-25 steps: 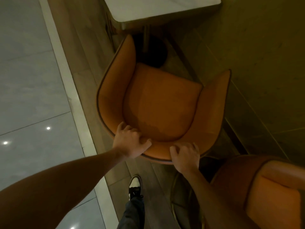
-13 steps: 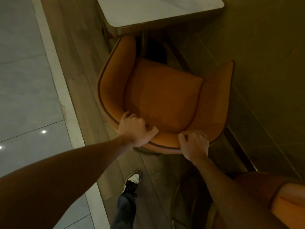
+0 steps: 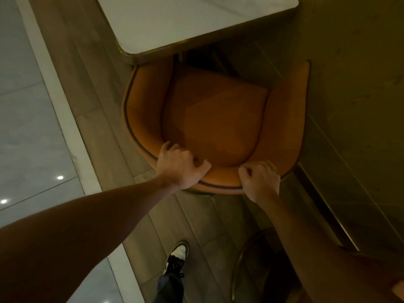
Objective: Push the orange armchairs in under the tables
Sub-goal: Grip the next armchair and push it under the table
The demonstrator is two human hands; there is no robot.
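Observation:
An orange armchair (image 3: 215, 114) with dark piping stands in the middle of the view, its open front facing a white marble-topped table (image 3: 175, 20) with a gold rim. The tip of its left arm sits under the table's near corner; the right arm lies beside the wall. My left hand (image 3: 180, 166) grips the top edge of the backrest on the left, fingers curled over it. My right hand (image 3: 260, 180) grips the same edge a little to the right.
An olive wall (image 3: 354, 88) runs close along the chair's right side. A second armchair's dark round base (image 3: 251, 265) is at the lower right. Wooden floor lies underfoot, with a pale strip and glossy grey tiles (image 3: 28, 127) to the left. My shoe (image 3: 177, 256) is below.
The armchair has slid forward toward the table with both hands on its backrest; its left arm tip now reaches under the table corner. The second armchair has dropped mostly out of view.

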